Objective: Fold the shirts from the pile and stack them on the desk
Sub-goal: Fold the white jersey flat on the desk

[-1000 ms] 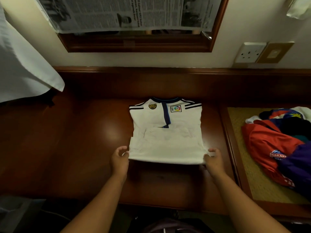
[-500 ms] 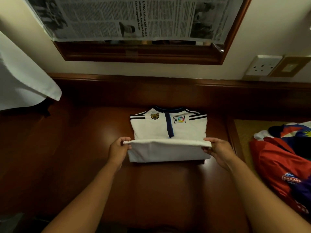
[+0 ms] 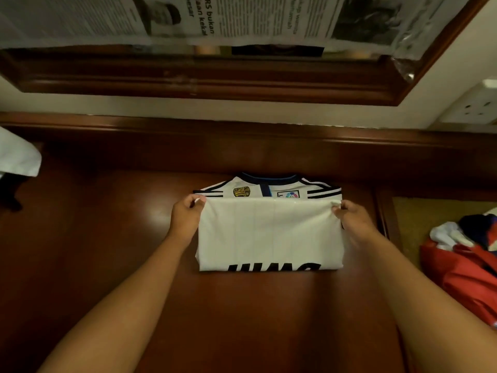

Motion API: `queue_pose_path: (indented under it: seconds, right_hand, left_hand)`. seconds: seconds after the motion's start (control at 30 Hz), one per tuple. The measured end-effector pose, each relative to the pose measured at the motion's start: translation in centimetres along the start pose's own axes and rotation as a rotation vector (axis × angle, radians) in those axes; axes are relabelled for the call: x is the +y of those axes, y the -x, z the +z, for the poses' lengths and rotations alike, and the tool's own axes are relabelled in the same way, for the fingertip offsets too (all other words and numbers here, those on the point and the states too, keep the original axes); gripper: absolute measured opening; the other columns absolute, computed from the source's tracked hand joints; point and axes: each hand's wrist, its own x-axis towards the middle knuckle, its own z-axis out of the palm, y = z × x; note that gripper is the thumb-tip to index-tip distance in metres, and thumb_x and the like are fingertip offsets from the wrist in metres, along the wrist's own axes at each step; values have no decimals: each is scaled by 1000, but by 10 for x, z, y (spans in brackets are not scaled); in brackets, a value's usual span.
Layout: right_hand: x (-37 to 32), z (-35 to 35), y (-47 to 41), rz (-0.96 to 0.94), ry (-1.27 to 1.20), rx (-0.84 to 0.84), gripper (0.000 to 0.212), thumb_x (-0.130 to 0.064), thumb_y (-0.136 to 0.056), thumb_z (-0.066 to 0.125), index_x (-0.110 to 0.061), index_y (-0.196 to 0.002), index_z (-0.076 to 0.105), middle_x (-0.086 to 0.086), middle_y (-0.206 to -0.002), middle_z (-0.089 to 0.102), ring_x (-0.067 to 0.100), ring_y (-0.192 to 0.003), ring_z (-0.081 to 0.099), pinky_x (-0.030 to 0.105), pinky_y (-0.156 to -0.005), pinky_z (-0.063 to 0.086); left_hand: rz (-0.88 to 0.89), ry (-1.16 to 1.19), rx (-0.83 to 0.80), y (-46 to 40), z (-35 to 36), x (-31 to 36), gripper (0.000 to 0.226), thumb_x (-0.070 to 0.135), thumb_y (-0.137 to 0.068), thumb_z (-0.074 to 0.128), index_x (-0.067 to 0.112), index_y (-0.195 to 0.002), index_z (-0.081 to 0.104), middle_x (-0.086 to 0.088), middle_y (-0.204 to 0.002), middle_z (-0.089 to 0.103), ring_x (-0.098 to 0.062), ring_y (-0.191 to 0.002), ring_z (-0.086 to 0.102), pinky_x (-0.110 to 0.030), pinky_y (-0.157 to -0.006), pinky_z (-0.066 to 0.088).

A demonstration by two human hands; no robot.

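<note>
Both hands pinch shirt (image 3: 270, 232) hem corners, left hand (image 3: 185, 215) at 9 o'clock, right hand (image 3: 352, 220) at 3. Shirt mid-surface (image 3: 107, 238), lower half folded up. Pile (image 3: 468, 262) at 3 o'clock.

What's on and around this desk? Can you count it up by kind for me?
White shirt, being folded, a hand at each corner: 1
Clothes pile, separate garments cannot be told apart: 1
White cloth: 1
Newspaper: 1
Wall socket: 1
Total: 5
</note>
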Motion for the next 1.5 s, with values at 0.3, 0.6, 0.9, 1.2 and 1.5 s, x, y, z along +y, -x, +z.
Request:
queue_pose_path:
  seconds: [0.3,0.6,0.9,1.2,1.5]
  right_hand:
    - [-2,28,-54,-22,161,113,20,-9,-98,47,7,-104,58,14,-88,51,22,-81,45,34,-69,43]
    - [4,37,-69,-62,203,114,10,-8,-96,51,-6,-92,60,14,-81,53,22,-74,47,27,-65,36]
    - [7,36,-74,-64,233,183,16,-5,-97,45,-1,-99,60,13,-84,49,22,-82,44,23,-70,34]
    - [62,61,-11,-535,938,170,51,-23,-93,54,-13,-142,42,16,-152,31,37,-142,24,55,-112,22]
    - [113,60,35,-294,1128,-116,69,-60,-85,-14,-32,-147,-22,-4,-150,-38,21,-139,-35,43,-114,-18]
  left_hand:
    - [-106,-37,-20,-47,26,-2,17,21,-98,53,10,-102,65,-5,-88,62,-16,-78,54,-27,-65,43]
    - [-278,23,-57,-36,33,-17,17,11,-94,58,9,-111,60,-5,-102,63,-22,-91,61,-30,-79,48]
    - [-190,-88,30,-38,35,-17,21,9,-95,54,2,-114,60,-7,-99,62,-19,-89,57,-19,-62,43]
    - [321,-804,-20,27,57,-42,49,32,-97,49,15,-142,41,-10,-154,30,-30,-144,20,-45,-116,16]
    - [302,-1074,-388,81,54,-94,71,61,-85,-11,34,-150,-12,3,-155,-26,-20,-143,-24,-40,-117,-12]
